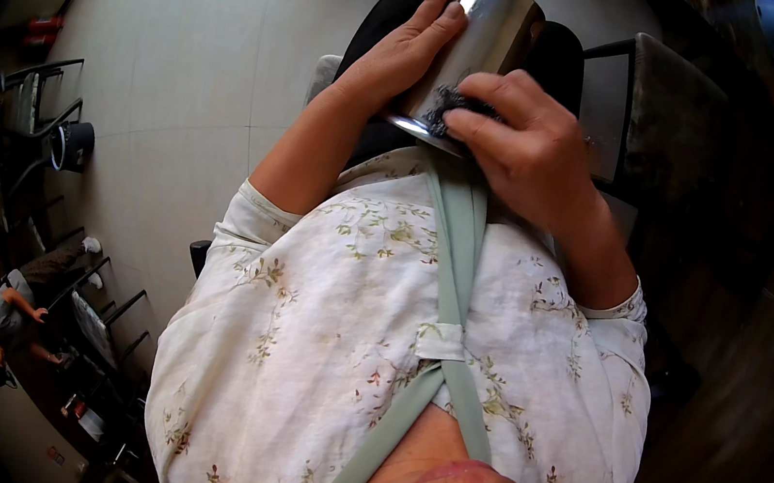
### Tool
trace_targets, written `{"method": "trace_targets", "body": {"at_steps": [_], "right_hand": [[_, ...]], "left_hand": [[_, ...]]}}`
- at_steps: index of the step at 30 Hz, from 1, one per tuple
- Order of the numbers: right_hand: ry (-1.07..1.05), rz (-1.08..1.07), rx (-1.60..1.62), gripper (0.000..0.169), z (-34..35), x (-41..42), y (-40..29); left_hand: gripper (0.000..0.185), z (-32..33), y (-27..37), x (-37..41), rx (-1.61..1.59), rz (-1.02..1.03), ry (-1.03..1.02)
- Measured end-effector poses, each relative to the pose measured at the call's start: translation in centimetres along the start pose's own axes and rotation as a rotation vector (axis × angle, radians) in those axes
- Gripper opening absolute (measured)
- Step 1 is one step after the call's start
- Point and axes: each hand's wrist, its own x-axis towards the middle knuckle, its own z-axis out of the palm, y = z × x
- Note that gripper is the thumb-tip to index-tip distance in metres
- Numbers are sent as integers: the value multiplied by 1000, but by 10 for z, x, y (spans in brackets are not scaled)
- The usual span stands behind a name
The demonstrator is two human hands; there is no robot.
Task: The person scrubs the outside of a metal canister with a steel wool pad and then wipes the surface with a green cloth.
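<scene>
A shiny stainless steel cylinder (490,28), likely a deep pot or canister, lies tilted across my lap with its flared rim towards my body. My left hand (416,47) holds it along the left side, fingers stretched towards its far end. Pinched in the fingers of my right hand (530,128) is a dark grey steel wool scrubber (441,108), pressed to the outer wall just above the rim. The palm side of the right hand is hidden, and so is the inside of the cylinder.
On the right, near my arm, stands a chair with a grey upholstered back (674,118). A black bucket (72,146) sits on the pale tiled floor (191,54) at left. Beyond it are metal-framed chairs (97,328) and another person (15,310) by a dark table.
</scene>
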Motion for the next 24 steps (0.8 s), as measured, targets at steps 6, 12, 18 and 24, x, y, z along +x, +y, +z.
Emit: {"method": "trace_targets", "body": {"at_steps": [6,12,18,24], "right_hand": [[216,171,-258,15,-2,2,35],[80,56,-182,14,15,8,6],[167,82,-257,14,69,70,69],[237,97,-181,16,98,171,212]], "left_hand": [[65,1,-14,-10,89,17,-55],[62,-10,-28,-6,87,157,-46],[59,-84,-40,41,119,188,-28],[59,-143,-52,166,76,146,13]]}}
